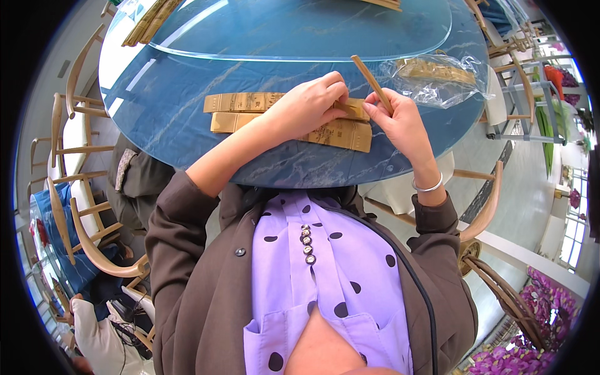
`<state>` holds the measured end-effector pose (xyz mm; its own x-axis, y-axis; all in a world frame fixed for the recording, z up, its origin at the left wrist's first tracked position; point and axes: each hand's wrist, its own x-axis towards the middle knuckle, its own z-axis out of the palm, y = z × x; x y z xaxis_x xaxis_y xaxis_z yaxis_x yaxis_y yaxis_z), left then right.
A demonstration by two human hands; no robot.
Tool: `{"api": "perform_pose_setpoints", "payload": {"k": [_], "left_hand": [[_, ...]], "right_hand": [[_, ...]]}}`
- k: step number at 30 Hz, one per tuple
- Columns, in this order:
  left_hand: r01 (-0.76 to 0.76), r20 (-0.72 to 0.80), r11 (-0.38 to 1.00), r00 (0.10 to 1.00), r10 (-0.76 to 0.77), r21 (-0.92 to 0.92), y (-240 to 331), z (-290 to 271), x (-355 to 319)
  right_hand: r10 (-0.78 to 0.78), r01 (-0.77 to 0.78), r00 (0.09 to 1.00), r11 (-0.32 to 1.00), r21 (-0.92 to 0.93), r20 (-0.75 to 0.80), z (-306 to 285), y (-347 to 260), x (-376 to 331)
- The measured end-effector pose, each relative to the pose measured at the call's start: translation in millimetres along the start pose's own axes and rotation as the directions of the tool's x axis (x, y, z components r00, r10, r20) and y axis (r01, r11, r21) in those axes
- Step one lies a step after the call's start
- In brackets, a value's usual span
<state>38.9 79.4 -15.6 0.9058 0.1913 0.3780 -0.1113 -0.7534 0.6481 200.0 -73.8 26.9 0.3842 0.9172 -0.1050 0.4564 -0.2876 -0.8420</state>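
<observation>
Two stacks of flat tan paper sleeves [245,100] with dark print lie side by side on the blue table in front of me. My left hand [312,105] reaches across them, its thumb and fingers pinching the right end of a sleeve [355,109] from the far stack. Close by, my right hand [403,122] grips slim brown chopsticks [369,76], which tilt up and away to the left; whether one or two, I cannot make out. The right thumb and fingertip are at the open end of that same sleeve. My left palm hides part of the stacks.
A clear plastic bag [440,81] with more tan sleeves lies at the right. Filled sleeves [150,24] are piled at the far left on a raised glass turntable [300,37]. Wooden chairs [94,206] stand around. A person in white [106,331] is at lower left.
</observation>
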Motion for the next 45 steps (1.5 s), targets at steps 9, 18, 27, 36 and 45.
{"api": "perform_pose_setpoints", "payload": {"k": [9,18,27,36,45], "left_hand": [[0.015,-0.101,0.997,0.995,-0.022,-0.074,-2.2,-6.5,1.6],[-0.099,-0.121,0.995,0.988,0.097,-0.008,11.7,-19.9,-0.2],[-0.011,-0.100,0.999,0.995,0.007,-0.032,30.6,-22.1,-9.0],[-0.064,-0.094,0.998,0.994,0.063,-0.016,30.6,-24.6,-11.4],[-0.023,0.011,0.997,1.000,0.024,-0.072,33.5,-26.5,-12.3]], "right_hand": [[0.028,-0.026,0.999,0.999,-0.033,0.040,-2.5,-8.5,-1.0],[0.077,-0.158,0.971,0.919,0.361,0.228,-16.1,-35.2,-9.2],[0.005,-0.154,0.943,0.893,0.422,0.334,-8.6,-33.7,-7.8],[0.022,-0.173,0.933,0.902,0.395,0.359,-5.4,-34.3,-6.1],[0.011,-0.165,0.942,0.885,0.434,0.336,-2.4,-34.5,-6.7]]}}
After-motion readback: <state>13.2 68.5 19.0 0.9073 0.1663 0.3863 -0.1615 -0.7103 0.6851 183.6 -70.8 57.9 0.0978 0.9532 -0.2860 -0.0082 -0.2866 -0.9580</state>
